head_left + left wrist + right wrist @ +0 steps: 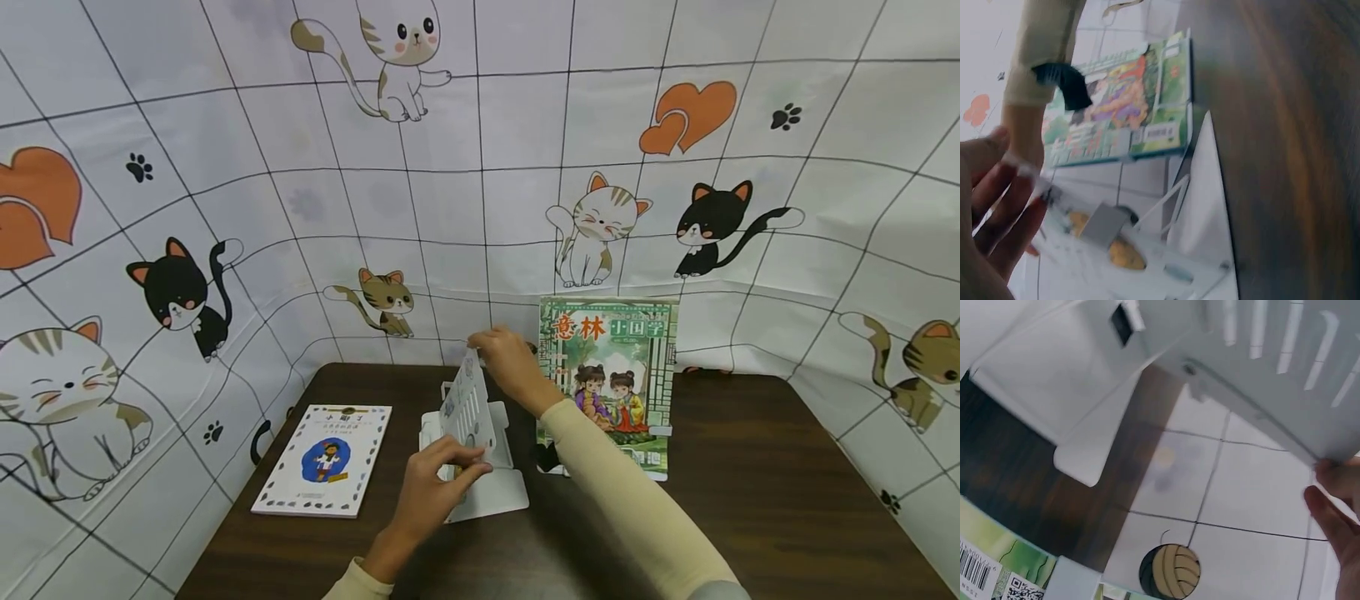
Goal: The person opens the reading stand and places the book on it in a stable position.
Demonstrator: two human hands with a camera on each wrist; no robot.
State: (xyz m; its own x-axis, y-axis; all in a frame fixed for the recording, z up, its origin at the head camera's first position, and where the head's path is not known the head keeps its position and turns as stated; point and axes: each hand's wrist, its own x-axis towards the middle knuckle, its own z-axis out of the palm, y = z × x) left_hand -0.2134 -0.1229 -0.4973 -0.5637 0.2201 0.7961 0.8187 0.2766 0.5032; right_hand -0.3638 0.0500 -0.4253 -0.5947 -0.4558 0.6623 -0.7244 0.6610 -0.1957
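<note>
A white metal book stand (471, 402) with slots cut through its panel stands on the table, its panel raised at a steep tilt over a flat base (495, 497). With thumb and fingers, my right hand (512, 365) pinches the panel's top edge; the right wrist view shows those fingertips (1319, 494) at its corner. My left hand (438, 482) holds the panel's near edge lower down, thumb and forefinger close together. A grey clip (1102, 225) and yellow patches show on the panel in the left wrist view.
Right of the stand, a green illustrated magazine (611, 375) leans upright, a light clip (660, 431) at its lower edge. A white book (324, 460) lies flat at the left on the dark wooden table (750, 500). A cat-patterned sheet (517, 200) hangs behind.
</note>
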